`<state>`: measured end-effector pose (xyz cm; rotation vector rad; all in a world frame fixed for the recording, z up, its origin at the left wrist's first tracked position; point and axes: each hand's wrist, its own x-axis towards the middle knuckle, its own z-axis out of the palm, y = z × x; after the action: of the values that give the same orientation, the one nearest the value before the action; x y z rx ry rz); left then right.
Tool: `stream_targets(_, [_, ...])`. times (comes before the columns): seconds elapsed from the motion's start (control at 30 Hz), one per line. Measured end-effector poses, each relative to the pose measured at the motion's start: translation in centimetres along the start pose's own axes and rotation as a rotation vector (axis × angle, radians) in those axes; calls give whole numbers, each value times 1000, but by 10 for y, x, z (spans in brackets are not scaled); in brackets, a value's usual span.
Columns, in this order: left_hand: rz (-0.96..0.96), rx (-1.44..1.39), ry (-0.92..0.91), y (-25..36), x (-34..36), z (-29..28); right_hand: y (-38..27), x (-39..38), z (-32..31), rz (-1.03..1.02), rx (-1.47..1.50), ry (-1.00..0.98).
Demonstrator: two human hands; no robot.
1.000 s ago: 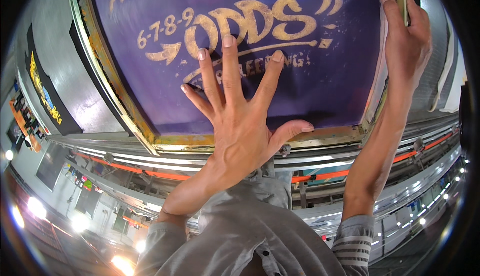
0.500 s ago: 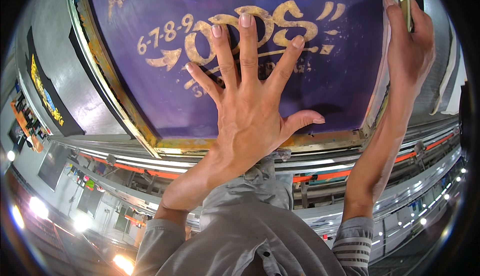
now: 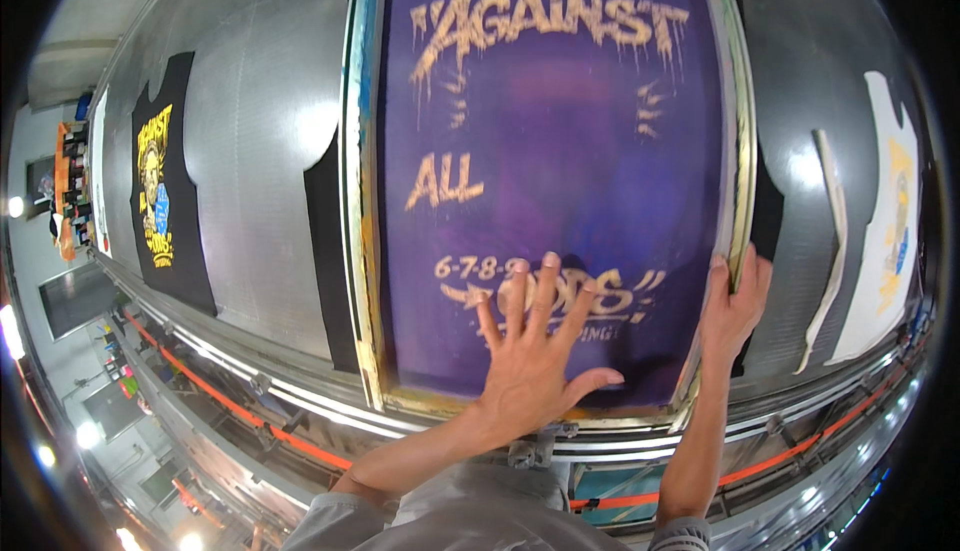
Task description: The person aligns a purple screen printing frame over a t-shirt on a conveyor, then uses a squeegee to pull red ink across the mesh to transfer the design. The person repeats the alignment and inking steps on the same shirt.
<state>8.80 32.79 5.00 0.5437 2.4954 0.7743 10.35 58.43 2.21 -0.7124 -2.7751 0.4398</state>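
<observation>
A silk-screen printing screen (image 3: 560,201) with purple mesh and pale stencilled lettering lies in front of me in a paint-stained frame (image 3: 742,131). Palm down, my left hand (image 3: 530,376) rests on the lower part of the mesh, with its fingers spread over the lettering near the front edge. My right hand (image 3: 735,311) grips the frame's right side, its thumb on the inner side and its fingers round the outside. Beneath the screen lies a black garment (image 3: 330,241), showing only along the sides.
A printed black shirt (image 3: 165,191) lies on the metal table (image 3: 260,151) to the left. To the right are a white strip (image 3: 828,241) and a printed white shirt (image 3: 885,221). Metal rails (image 3: 270,391) and an orange strip (image 3: 230,401) run along the table's front edge.
My view has shifted, so the whole screen and the shirts on both sides now show. My left hand stays spread on the mesh, and my right still holds the frame.
</observation>
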Motion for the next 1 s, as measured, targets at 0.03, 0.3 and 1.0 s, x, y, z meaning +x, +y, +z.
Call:
stream_targets(0.03, [-13,10,35,-5,10,-11,1,1,-1,1,19,-11])
stream_targets(0.3, [-59,93,253,-33,141,-71,2,10,-4,39,69,-58])
stream_targets(1.0, [1,253,74,-42,269,-83,2,19,-5,205,66,-218])
